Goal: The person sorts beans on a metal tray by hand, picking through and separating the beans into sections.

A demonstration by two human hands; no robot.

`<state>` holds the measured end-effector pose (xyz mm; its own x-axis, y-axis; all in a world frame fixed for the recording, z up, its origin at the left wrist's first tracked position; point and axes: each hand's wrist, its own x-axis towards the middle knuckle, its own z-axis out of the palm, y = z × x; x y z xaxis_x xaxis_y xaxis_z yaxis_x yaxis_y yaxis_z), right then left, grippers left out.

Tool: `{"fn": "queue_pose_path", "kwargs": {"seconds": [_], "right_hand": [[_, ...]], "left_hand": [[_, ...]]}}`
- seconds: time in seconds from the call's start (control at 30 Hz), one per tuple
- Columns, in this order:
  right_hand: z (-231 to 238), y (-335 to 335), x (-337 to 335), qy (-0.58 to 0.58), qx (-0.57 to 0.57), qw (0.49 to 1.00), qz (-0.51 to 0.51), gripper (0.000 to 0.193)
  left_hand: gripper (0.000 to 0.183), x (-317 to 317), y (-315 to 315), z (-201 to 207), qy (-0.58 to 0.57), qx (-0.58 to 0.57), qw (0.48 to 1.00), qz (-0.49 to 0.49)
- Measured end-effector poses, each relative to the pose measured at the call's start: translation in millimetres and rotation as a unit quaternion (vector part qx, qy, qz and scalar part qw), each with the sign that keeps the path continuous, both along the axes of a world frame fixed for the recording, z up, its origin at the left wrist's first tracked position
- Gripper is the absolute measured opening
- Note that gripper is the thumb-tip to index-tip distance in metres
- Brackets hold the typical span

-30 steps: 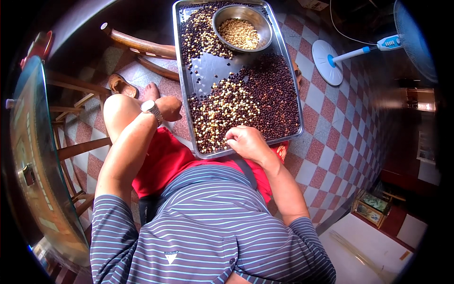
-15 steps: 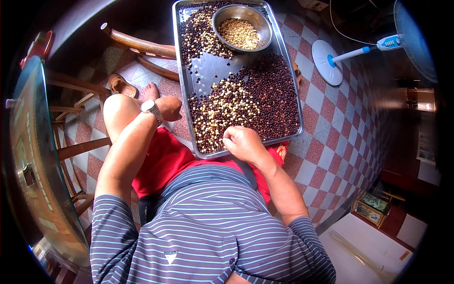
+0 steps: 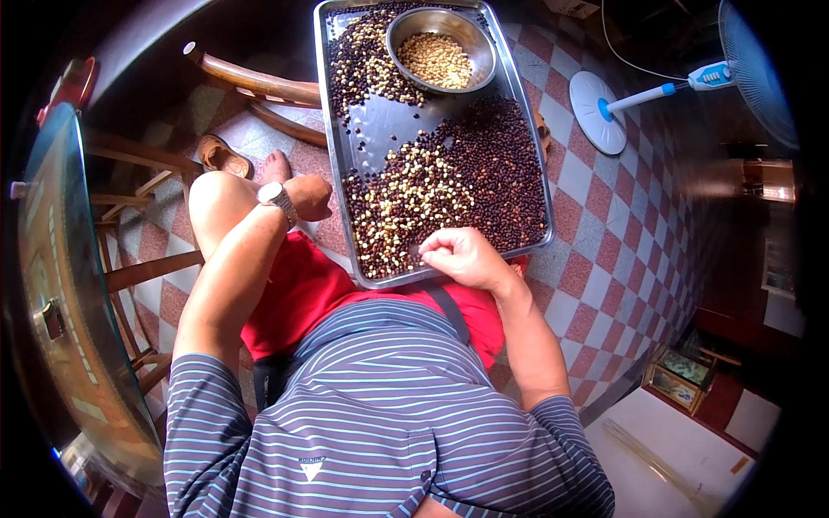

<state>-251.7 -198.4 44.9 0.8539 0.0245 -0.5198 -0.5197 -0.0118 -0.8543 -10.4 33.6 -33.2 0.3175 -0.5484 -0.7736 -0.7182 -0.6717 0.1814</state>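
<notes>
A large metal tray (image 3: 373, 134) lies before me, its near edge at my lap. Dark red-brown beans (image 3: 509, 168) cover its right side. Nearer the left, a patch of pale beans (image 3: 406, 203) is mixed with dark ones. At the far end stands a steel bowl (image 3: 484, 50) holding pale beans (image 3: 434, 60). My right hand (image 3: 465, 257) is over the tray's near edge, thumb and fingers pinched together by the mixed beans; what they hold, if anything, is too small to make out. My left hand (image 3: 309, 197) hangs over my knee, left of the tray, its fingers mostly hidden.
Left of me is a glass-topped table (image 3: 73, 285) with wooden legs. A curved wooden chair part (image 3: 259, 82) reaches toward the tray's left side. One sandal (image 3: 223, 157) lies on the checkered floor. A white-and-blue standing fan (image 3: 598, 112) is at the far right.
My right hand has shifted slightly right, with its fingers still pinched. The left hand, tray and bowl look unchanged.
</notes>
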Motion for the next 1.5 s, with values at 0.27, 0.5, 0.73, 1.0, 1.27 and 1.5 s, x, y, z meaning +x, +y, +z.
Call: {"fn": "queue_pose_path", "kwargs": {"seconds": [0.27, 0.5, 0.73, 1.0, 1.27, 1.5], "right_hand": [[18.4, 2.5, 3.6, -0.021, -0.315, 0.923, 0.218, 0.029], [14.3, 3.1, -1.1, -0.066, -0.332, 0.910, 0.240, 0.027], [10.8, 1.9, -2.5, -0.104, -0.340, 0.900, 0.253, 0.026], [14.5, 4.4, 1.1, -0.097, -0.338, 0.902, 0.251, 0.029], [10.4, 6.1, -2.7, -0.087, -0.341, 0.901, 0.254, 0.026], [8.0, 1.0, -7.5, -0.125, -0.298, 0.926, 0.197, 0.016]], "left_hand": [[0.060, -0.1, 1.0, -3.3, 0.006, -0.005, 1.000, -0.006], [0.057, 2.2, 4.7, -6.5, 0.010, -0.009, 1.000, -0.012], [0.055, 0.0, 4.1, -8.8, 0.012, -0.013, 1.000, -0.022], [0.052, 2.2, 6.5, -11.3, 0.015, -0.017, 0.999, -0.029], [0.049, -0.9, 6.4, -13.8, 0.020, -0.020, 0.999, -0.033], [0.047, 0.1, 7.9, -14.9, 0.020, -0.025, 0.999, -0.042]]}}
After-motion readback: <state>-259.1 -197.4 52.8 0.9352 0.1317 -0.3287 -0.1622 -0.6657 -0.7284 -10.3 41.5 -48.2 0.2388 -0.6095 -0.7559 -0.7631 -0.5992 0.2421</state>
